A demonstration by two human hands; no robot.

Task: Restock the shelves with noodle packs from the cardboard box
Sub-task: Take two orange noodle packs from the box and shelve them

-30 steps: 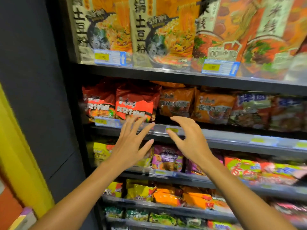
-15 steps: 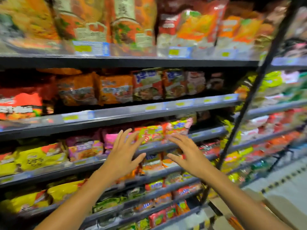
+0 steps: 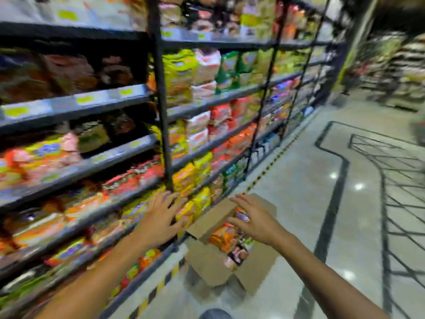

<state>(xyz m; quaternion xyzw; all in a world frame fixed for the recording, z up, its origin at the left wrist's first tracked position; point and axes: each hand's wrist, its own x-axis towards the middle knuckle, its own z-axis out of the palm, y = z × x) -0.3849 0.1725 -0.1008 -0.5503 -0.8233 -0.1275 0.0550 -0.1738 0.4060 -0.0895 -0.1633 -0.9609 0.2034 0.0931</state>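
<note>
Shiny tiled floor (image 3: 299, 157), a long aisle of dark metal shelves (image 3: 158, 93) running off into the distance, all of it pretty blurry. Down on the floor right by the bottom shelf sits the cardboard box (image 3: 255, 268), flaps open, and you can see noodle packs (image 3: 224, 236) stacked inside, orange ones on top and a few darker ones under that. So it's far from empty.

Both of the person's arms are stretched out in front. Left hand (image 3: 161, 217) has its fingers spread and is holding nothing, hanging in front of the lower shelves. Right hand (image 3: 255, 222) is also splayed out, palm down, hovering over the open box, not touching a pack as far as I can tell.

Progress-wise? Shelves look well filled, though there are some dark gaps up on the left. With that many packs in the box, I'd guess plenty of restocking is left, and the next grab hasn't happened yet.
</note>
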